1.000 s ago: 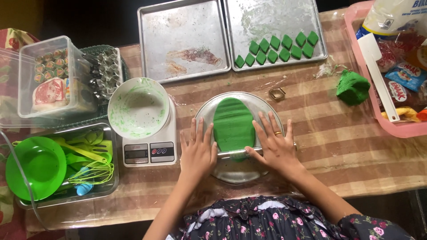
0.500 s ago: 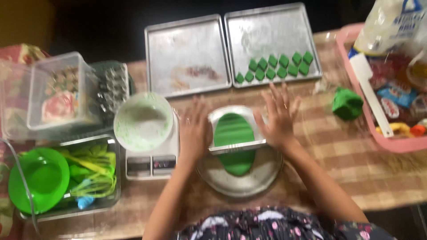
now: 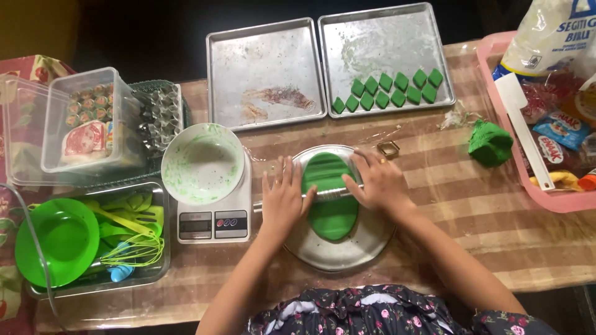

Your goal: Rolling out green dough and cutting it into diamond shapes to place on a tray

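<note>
A flat oval of green dough [image 3: 331, 211] lies on a round metal tray [image 3: 347, 248] at the table's front middle. Across the dough lies a thin metal rolling pin [image 3: 329, 195]. My left hand [image 3: 282, 198] presses flat on its left end, fingers spread. My right hand [image 3: 379, 183] presses on its right end, a ring on one finger. Both palms rest on the pin rather than gripping it. A small square metal cutter [image 3: 388, 149] sits just beyond my right hand. A lump of green dough [image 3: 490, 142] lies to the right.
Two baking trays stand at the back: an empty one [image 3: 267, 74] and one [image 3: 385, 37] holding several green diamond pieces [image 3: 388, 90]. A white bowl [image 3: 202, 164] sits on a kitchen scale [image 3: 214, 223]. Left are plastic boxes [image 3: 81, 124] and green utensils [image 3: 118, 236]; a pink tray [image 3: 496, 93] is at right.
My hands rolled the pin away over the dough and then back toward the middle. The dough oval has grown longer. The camera view shifted slightly.
</note>
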